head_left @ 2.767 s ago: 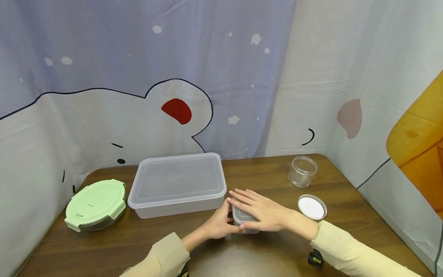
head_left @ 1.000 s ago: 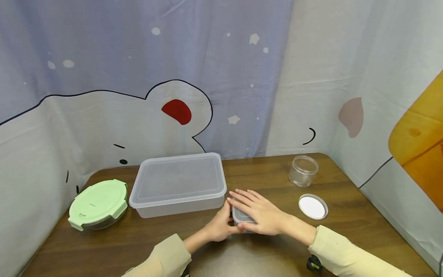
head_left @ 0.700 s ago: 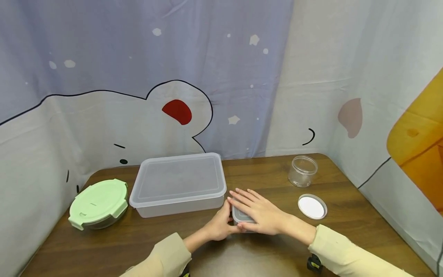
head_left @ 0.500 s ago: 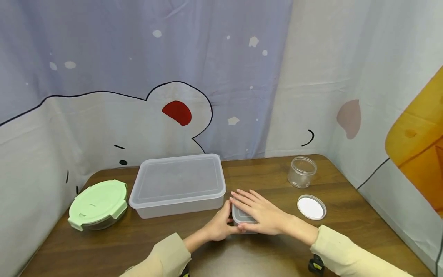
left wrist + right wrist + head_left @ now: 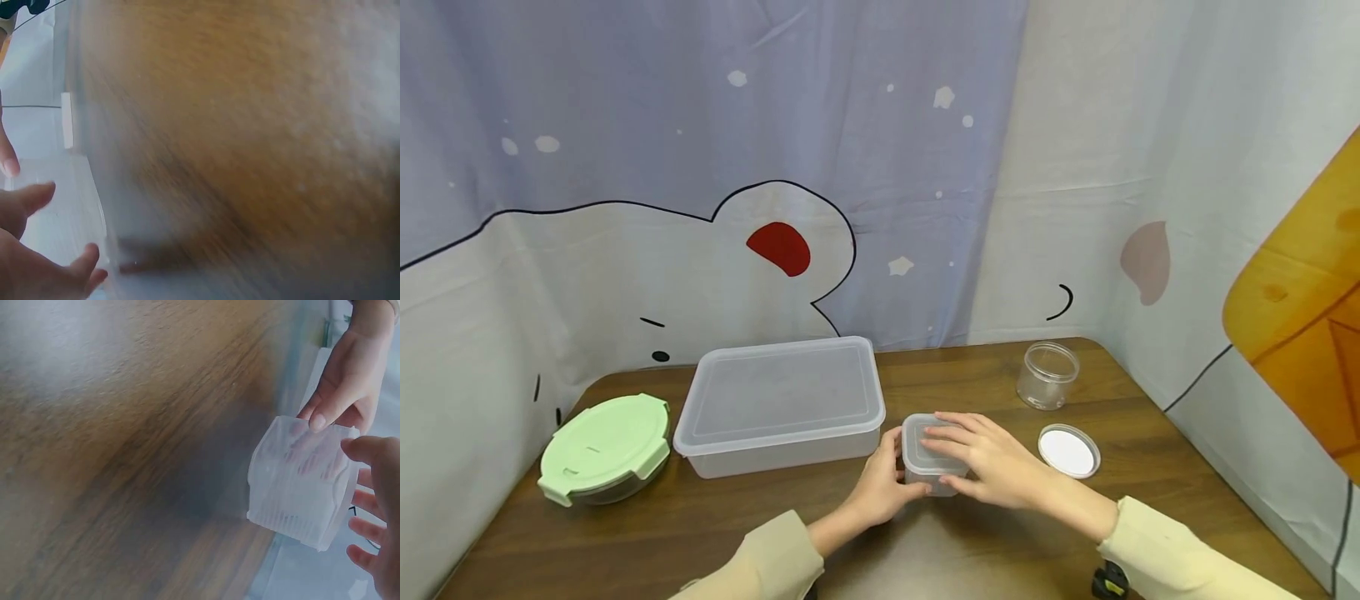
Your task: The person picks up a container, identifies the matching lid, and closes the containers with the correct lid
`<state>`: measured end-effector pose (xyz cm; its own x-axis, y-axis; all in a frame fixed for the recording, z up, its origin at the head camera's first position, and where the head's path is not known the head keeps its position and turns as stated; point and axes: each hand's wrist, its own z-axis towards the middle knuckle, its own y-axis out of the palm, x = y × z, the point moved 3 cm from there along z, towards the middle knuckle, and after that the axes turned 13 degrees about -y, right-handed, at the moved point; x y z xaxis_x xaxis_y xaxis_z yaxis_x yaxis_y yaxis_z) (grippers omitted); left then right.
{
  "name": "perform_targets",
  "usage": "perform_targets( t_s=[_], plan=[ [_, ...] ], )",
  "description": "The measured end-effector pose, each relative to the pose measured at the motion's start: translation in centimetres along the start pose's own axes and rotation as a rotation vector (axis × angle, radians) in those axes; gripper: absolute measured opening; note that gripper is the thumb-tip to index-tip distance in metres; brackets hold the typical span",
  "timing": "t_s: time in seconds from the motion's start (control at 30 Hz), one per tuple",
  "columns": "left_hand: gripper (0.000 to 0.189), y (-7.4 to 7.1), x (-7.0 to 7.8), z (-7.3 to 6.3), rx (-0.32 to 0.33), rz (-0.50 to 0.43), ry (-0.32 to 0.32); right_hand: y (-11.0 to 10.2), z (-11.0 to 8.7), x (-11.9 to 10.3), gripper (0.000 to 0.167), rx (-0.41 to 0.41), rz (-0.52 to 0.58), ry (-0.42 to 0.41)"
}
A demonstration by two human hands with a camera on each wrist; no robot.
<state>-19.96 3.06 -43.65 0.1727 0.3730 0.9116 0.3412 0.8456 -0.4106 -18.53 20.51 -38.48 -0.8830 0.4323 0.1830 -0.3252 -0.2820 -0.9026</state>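
One small box (image 5: 923,463) set between left and right fingers

Position: the small box lies directly right of the left hand (image 5: 882,486), against its fingers, and below those of the right hand (image 5: 996,467). Left: thumb bent along the near wall, other fingers at the left side; they hold the near-left corner. Right: fingers spread wide above the lid (image 5: 917,442), thumb by the near-right edge; whether these tips press the lid, cannot tell. Neither hand clearly nearer. Footprint roughly square, corners rounded, so no evident long axis; box sits upright.

Materials: frosted translucent plastic; fine ribbing shows in the wall from the right wrist view. Worktop (image 5: 587,550) beneath: brown wood grain, glossy near the fingers.

Surroundings: beyond and left of the left fingers, a larger box (image 5: 790,396), same milky plastic, long axis running left to right. Farther left, a round bowl (image 5: 615,493) under a pale green cover (image 5: 606,442) with tabs. Beyond and right of the right fingers, a clear cylindrical jar (image 5: 1047,387); nearer, right of them, a round cap (image 5: 1069,451), white face, clear rim, lying flat.
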Motion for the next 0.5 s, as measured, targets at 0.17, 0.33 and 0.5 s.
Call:
perform_targets(
  t_s=[0.17, 0.33, 0.5],
  plan=[
    [0.068, 0.3, 0.4, -0.2, 0.122, 0.013, -0.015, 0.0, -0.6, 0.6, 0.04, 0.08, -0.035, 0.037],
    [0.067, 1.0, 0.6, -1.1, 0.137, 0.042, -0.094, 0.2, -1.0, 1.3, 0.035, 0.128, -0.074, 0.085],
    [0.076, 1.8, 1.1, -1.7, 0.059, -0.002, -0.13, 0.5, -1.0, 1.9, 0.033, 0.164, -0.051, 0.139]
  ],
)
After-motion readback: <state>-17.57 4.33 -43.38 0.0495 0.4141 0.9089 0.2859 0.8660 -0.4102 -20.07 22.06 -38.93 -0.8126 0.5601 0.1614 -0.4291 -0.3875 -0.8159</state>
